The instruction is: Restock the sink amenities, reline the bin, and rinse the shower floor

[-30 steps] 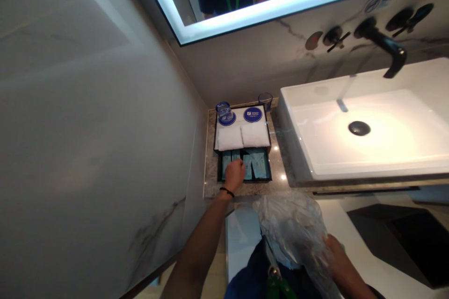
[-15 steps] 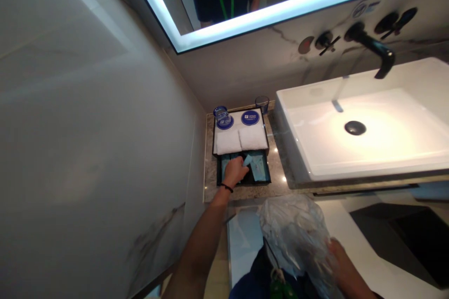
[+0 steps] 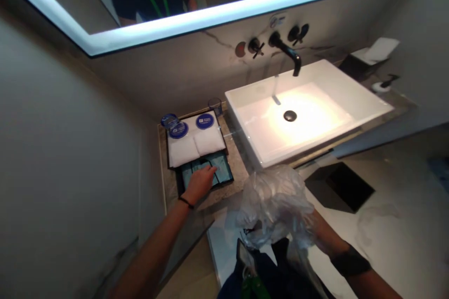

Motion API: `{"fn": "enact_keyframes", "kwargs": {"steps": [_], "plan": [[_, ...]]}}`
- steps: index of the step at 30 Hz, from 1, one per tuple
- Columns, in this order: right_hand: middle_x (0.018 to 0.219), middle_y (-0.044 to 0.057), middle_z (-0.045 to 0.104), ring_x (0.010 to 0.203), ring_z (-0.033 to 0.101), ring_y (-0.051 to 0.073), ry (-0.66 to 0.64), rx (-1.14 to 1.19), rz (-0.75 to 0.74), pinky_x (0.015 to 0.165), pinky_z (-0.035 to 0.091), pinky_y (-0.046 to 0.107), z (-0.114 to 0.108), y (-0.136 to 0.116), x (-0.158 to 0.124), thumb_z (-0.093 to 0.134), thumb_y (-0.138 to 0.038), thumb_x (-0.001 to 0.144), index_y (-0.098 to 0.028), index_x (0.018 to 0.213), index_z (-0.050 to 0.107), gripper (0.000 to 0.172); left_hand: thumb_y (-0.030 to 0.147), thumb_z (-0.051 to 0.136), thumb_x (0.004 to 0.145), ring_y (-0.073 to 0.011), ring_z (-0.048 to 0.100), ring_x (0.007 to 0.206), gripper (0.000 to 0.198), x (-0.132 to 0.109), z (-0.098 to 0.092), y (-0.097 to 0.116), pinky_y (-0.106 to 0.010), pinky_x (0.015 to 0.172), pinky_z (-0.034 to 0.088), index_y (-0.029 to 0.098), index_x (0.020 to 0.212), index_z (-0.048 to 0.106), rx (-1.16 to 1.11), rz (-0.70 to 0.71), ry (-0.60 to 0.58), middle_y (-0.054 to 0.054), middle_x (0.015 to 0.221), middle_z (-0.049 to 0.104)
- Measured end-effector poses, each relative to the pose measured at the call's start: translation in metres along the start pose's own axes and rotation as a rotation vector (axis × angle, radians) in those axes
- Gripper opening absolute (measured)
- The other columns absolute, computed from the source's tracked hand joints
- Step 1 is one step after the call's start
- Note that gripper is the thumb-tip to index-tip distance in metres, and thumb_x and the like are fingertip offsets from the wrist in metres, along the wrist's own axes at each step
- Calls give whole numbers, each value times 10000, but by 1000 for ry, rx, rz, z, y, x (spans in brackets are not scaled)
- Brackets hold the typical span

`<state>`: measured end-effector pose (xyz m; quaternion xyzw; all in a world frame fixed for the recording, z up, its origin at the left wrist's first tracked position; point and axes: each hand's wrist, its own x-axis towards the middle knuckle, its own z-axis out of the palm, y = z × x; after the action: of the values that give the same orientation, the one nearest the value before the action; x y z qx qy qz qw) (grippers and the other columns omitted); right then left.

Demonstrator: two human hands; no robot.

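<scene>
My left hand, with a black band at its wrist, reaches over the pulled-out drawer of a dark amenity box. Its fingers are bent together, touching or just above light blue packets; whether they pinch one is hidden. Two folded white towels and two round blue cards lie on top of the box. My right hand is closed on a crumpled clear plastic bag, its fingers partly covered by the film. The bag hangs in front of my body.
A white basin with a black tap stands right of the box. Two glasses are behind the towels. A tissue box and soap bottle sit beyond. A dark bin stands below; a lit mirror hangs above.
The view has swung right, showing the tissue box and soap bottle. The light blue packet pinched in my left hand before no longer sticks up from the fingers. My right hand has brought the bag higher.
</scene>
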<state>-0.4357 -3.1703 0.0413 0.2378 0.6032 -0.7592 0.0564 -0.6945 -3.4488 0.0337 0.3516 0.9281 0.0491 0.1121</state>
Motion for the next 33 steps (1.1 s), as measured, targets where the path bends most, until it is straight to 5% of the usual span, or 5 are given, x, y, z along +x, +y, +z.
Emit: {"fn": "enact_keyframes", "kwargs": {"steps": [4,9,18,26,33], "plan": [[1285,103,647,1148,617,299,20,120,10,1085,432,487,-21,-10,-15,765,-530,775,-260,1193,697,502,310,574,912,-189,648,881,268,4,2,87,-324,827,531,163,1127,639,-736,70,127,-85,1034,686],[1190,108,690,1042,656,290,143,231,-18,978,505,467,-38,-25,-32,789,-510,759,-231,1181,696,514,482,848,665,-332,412,1376,883,6,8,204,-528,1164,329,180,1406,476,-973,447,113,-171,1482,451],[949,109,737,883,664,279,456,152,-196,777,509,366,-92,-17,-52,731,-522,773,-134,961,728,432,279,699,741,-140,561,708,186,8,5,337,-266,666,459,145,857,645,-1204,297,-168,-18,786,640],[866,73,733,814,665,241,365,158,-13,768,499,339,-215,5,-140,780,-587,719,-128,906,692,503,347,721,659,-119,581,664,263,48,39,425,-279,735,492,149,731,564,-1632,-14,-227,4,676,595],[675,-12,615,598,515,103,794,461,-124,551,421,217,-331,29,-228,833,-556,645,-151,714,629,459,388,585,738,-147,598,673,274,35,35,597,-370,794,528,212,776,378,-1800,230,-674,8,689,561]]}}
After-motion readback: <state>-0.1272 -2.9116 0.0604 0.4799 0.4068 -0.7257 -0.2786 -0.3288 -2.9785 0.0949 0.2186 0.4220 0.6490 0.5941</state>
